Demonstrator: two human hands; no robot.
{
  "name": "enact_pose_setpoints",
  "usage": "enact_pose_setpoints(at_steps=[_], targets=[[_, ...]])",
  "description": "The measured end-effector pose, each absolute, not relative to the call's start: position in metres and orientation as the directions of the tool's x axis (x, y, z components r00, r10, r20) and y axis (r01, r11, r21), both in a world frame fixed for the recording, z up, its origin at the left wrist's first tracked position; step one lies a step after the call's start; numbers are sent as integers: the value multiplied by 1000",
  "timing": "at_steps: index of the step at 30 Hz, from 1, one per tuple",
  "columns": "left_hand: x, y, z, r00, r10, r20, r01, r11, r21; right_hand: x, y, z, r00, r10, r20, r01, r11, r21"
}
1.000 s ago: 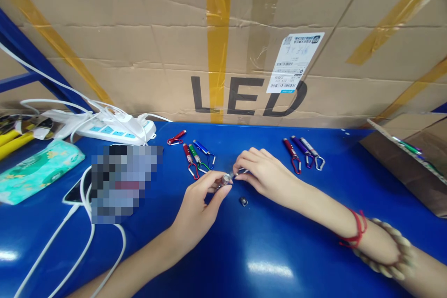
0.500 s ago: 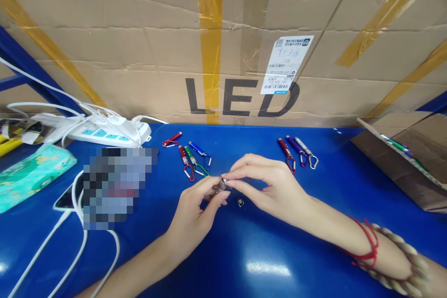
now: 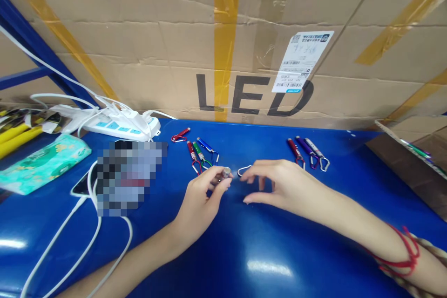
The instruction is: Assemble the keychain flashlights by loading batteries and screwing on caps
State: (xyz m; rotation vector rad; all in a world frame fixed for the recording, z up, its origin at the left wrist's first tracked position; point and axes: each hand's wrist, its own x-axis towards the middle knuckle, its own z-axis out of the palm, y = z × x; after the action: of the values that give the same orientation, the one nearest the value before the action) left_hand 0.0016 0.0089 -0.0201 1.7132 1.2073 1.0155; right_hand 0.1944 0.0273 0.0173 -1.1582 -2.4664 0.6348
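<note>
My left hand (image 3: 202, 200) is closed around a small silver metal cylinder (image 3: 226, 173), pinched between thumb and fingers with its round end up. It looks like the body of a mini keychain flashlight. To its right, my right hand (image 3: 275, 179) has its thumb and fingers apart. A small carabiner clip (image 3: 243, 170) shows just beyond those fingertips; part of it is hidden by the hand, and I cannot tell whether the fingers touch it.
Red, green and blue keychain flashlights (image 3: 199, 149) lie behind my left hand. Red, purple and silver ones (image 3: 307, 149) lie at the back right. A power strip (image 3: 118, 125), tissue pack (image 3: 45, 163) and white cables are left; an open carton (image 3: 408, 163) stands right.
My right hand has come away from the silver cylinder, and its fingers have spread. The small metal piece on the table is now out of sight, and the clip shows. The view has shifted slightly.
</note>
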Motion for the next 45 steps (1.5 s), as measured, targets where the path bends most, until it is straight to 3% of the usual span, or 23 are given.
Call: enact_pose_setpoints(at_steps=[3,6,19,24,28,35,39,45], targets=[[3,8,-19,203,967,154,317,-214,924,194,25,9,-634,771,-55,690,533,-490],[5,5,-21,223,960,169,309,-234,922,190,22,-1,-595,793,-128,750,491,-444],[4,-13,-21,311,925,217,243,-298,923,183,19,-6,-523,846,-102,667,331,-667],[6,-19,-17,364,916,170,257,-274,927,192,2,-13,-454,865,-214,465,25,-885],[7,-19,-14,371,921,120,274,-232,933,197,-6,-16,-264,929,-261,326,-169,-930],[7,-10,-15,417,907,56,305,-198,931,201,-13,-17,-292,953,-85,449,58,-892],[6,-6,-21,458,886,65,348,-246,905,204,-20,-20,-246,965,91,530,212,-821],[5,-4,-28,518,850,102,429,-360,829,204,-22,-20,-354,861,366,525,507,-684]])
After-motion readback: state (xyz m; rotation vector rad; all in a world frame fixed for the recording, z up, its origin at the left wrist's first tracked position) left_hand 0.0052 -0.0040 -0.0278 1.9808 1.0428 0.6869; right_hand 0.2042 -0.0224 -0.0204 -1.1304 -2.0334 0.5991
